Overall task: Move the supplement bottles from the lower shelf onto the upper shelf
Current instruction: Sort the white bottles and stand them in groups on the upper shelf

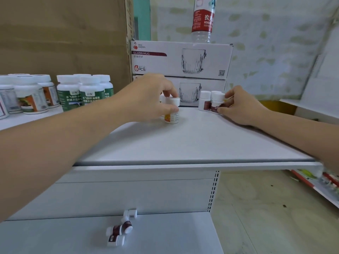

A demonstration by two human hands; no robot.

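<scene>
Across the middle of the frame, both bare forearms reach forward over the upper shelf point(192, 140), the left hand point(148, 96) palm-down with thumb and fingers curled round the white cap of an upright orange-labelled bottle point(172, 117) standing on that shelf. Right of centre, the right hand point(240, 107) rests its heel on the shelf and pinches a small red-labelled bottle point(216, 105), just beside other small bottles point(204, 99) standing before the glass mug boxes point(181, 59). Low in the frame, several little bottles point(119, 229) lie on their sides on the lower shelf point(165, 235).
</scene>
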